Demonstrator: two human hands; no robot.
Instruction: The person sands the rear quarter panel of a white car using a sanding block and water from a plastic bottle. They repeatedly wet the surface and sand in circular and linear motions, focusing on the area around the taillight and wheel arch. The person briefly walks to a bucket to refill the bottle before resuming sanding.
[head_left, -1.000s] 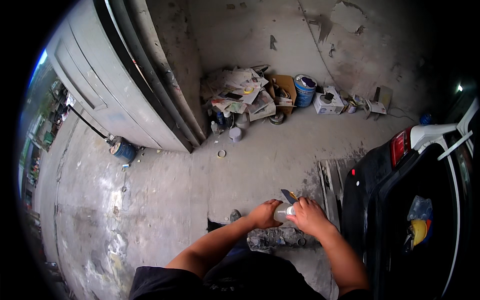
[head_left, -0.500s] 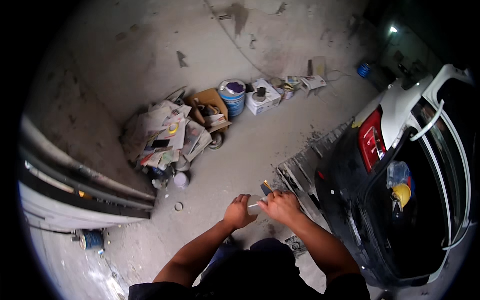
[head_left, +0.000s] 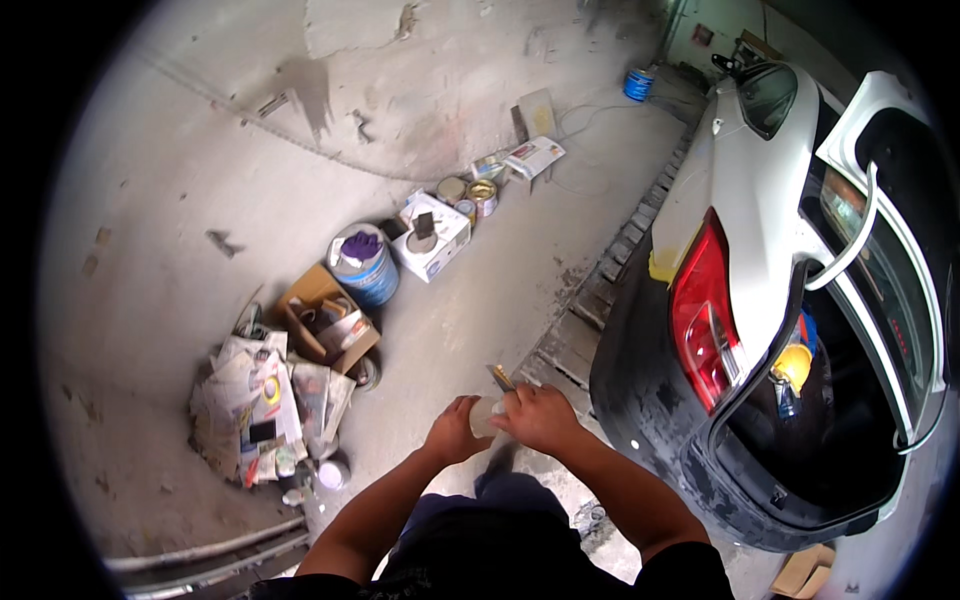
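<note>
In front of my body, my left hand (head_left: 458, 430) is closed around a pale, whitish piece (head_left: 484, 416) whose exact kind I cannot make out. My right hand (head_left: 540, 418) sits right beside it, its fingers curled and touching the pale piece's edge. From the right hand's grip sticks up a thin, flat tool (head_left: 501, 377), dark with a yellowish strip, like a scraper blade; its lower part is hidden by the fingers. Both forearms reach in from the lower edge.
At right stands a white car with its tailgate open, a red tail light (head_left: 708, 315) and a dark sanded bumper (head_left: 630, 375). Left are newspapers (head_left: 235, 400), a cardboard box (head_left: 310, 290), a blue bucket (head_left: 372, 278), a white box (head_left: 445, 240) and tins (head_left: 483, 196). A floor grating (head_left: 560, 350) runs beside the car.
The view has swung to the right and upward, so the car shows more fully and the newspapers sit lower left. Both hands keep their grip, close together.
</note>
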